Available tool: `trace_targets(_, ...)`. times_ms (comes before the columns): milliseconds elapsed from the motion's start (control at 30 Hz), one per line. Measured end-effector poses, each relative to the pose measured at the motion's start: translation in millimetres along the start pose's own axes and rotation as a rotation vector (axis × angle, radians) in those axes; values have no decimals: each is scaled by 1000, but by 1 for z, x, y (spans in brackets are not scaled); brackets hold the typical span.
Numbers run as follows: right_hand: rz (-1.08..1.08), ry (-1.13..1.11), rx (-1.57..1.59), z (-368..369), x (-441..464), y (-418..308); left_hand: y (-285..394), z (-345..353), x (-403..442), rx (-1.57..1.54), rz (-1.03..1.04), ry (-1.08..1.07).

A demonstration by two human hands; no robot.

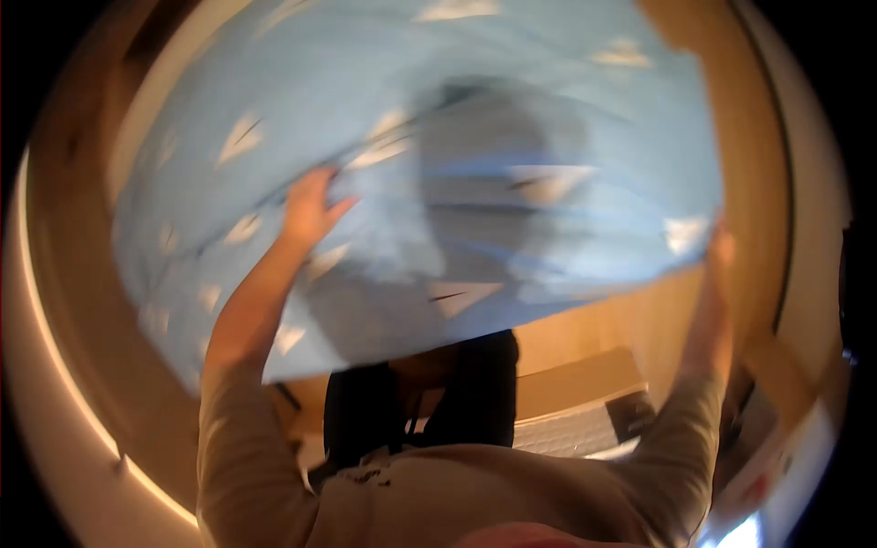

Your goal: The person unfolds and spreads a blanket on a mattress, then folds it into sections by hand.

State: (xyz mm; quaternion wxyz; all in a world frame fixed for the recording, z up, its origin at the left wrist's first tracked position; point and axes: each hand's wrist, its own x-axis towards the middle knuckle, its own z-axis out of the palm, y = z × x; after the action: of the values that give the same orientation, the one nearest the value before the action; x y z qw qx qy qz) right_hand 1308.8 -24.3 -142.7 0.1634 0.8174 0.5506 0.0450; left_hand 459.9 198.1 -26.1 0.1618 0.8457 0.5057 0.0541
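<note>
A large light blue cloth [630,119] with a print of white triangular shapes spreads across most of the view, creased and smeared by motion. On its left part, along a long diagonal fold, rests my left hand [312,206], with its thumb apart from the fingers. My right hand [722,248] is at the cloth's right edge, near the lower corner, and its blurred fingers appear closed around that edge. The shadow of a head and shoulders falls over the middle of the fabric. What lies beneath the cloth is hidden.
A wooden surface [754,173] shows beyond the cloth on the right. My legs in dark trousers [470,388] are below its near edge. A light strip [68,384] runs along the left side. Behind my right arm are a cardboard-coloured panel [776,370] and a bright screen-like patch [742,534].
</note>
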Motion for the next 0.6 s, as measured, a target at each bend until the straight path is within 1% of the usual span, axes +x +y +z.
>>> trace_targets(33,-1,0,-11,2,-6,-11,3,-19,-15,79,39,160)
trace_targets(67,14,24,-41,0,-17,-16,2,-34,-38,115,4,216)
trace_targets(100,68,70,-53,0,-30,-23,-11,-50,-69,119,-28,198)
trace_targets(133,95,144,-64,-2,-46,-35,-32,-70,-114,187,-109,203)
trace_targets(167,643,71,406,-82,-61,-94,-56,-76,-157,220,-171,212)
trace_targets(200,475,209,517,-107,-85,-109,-80,-82,-201,252,-233,221)
trace_targets(233,590,241,296,-94,-93,-117,-105,-95,-253,292,-345,159)
trace_targets(267,572,166,170,-114,-111,-136,-131,-101,-304,356,-481,125)
trace_targets(300,497,85,227,-132,-132,-158,-153,-108,-355,416,-619,89)
trace_targets(333,528,266,245,-120,-151,-183,-166,-121,-403,437,-827,49)
trace_targets(367,534,310,310,-126,-176,-207,-179,-128,-444,436,-1027,7)
trace_targets(433,696,20,347,-135,-207,-257,-205,-137,-517,332,-1535,118)
trace_targets(500,1046,-222,1137,-171,-263,-349,-237,-135,-571,83,-1941,409)
trace_targets(533,1018,-359,1737,-219,-291,-399,-252,-124,-608,-118,-1982,540)
trace_targets(567,786,-582,2172,-228,-311,-433,-266,-106,-649,-323,-2007,672)
trace_targets(600,473,-827,2565,-232,-326,-465,-275,-90,-676,-534,-2013,802)
